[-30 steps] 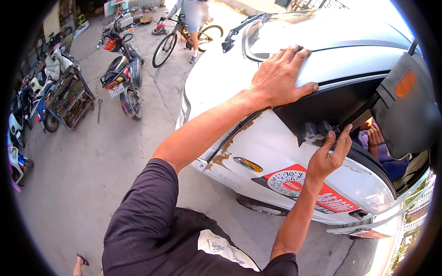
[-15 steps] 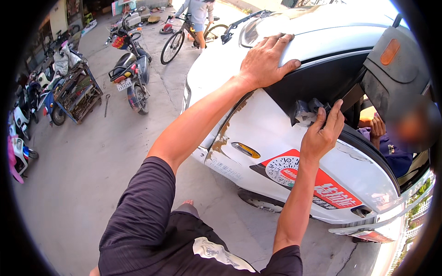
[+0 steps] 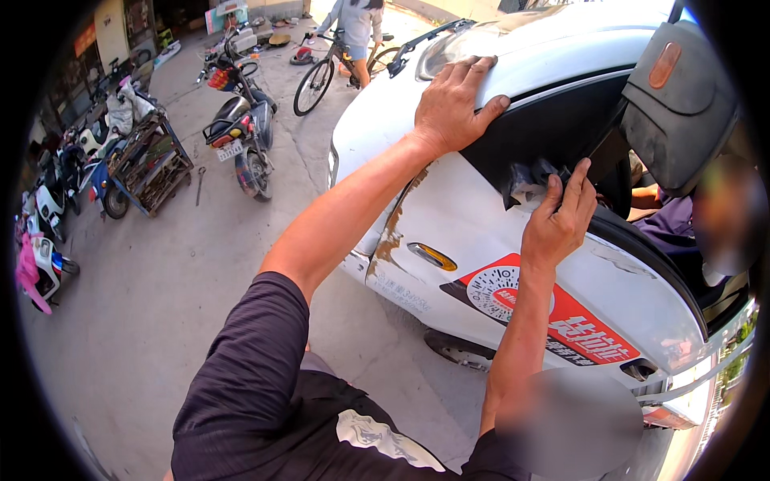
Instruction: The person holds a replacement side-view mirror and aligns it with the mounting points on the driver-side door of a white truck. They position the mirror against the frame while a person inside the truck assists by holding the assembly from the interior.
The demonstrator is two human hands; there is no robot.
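Note:
Palm down, my left hand (image 3: pixel 455 106) rests on the white vehicle (image 3: pixel 361 132), at the front edge of the black triangular panel (image 3: pixel 525 124) beside the windscreen. Its fingers are spread and it holds nothing. My right hand (image 3: pixel 559 220) is at the door's upper front corner, with fingers stretched up and thumb apart. Just beyond its thumb is a dark, broken-looking bracket (image 3: pixel 525 183) with greyish patches; whether the fingertips touch it is hard to tell. A dark grey side mirror housing (image 3: pixel 682 104) with an orange reflector stands above and to the right.
Someone in purple (image 3: pixel 674 224) sits in the cab. The door carries a red sticker (image 3: pixel 593 333) and an amber side lamp (image 3: pixel 433 256). Behind are a parked motorcycle (image 3: pixel 245 132), a metal cart (image 3: pixel 152 172) and a person with a bicycle (image 3: pixel 317 84). A blurred patch covers the lower right.
Both my hands keep nearly the same places on the vehicle. The seated person's raised hand has dropped and their body has shifted. The view has turned slightly, and a blurred patch now covers the lower right.

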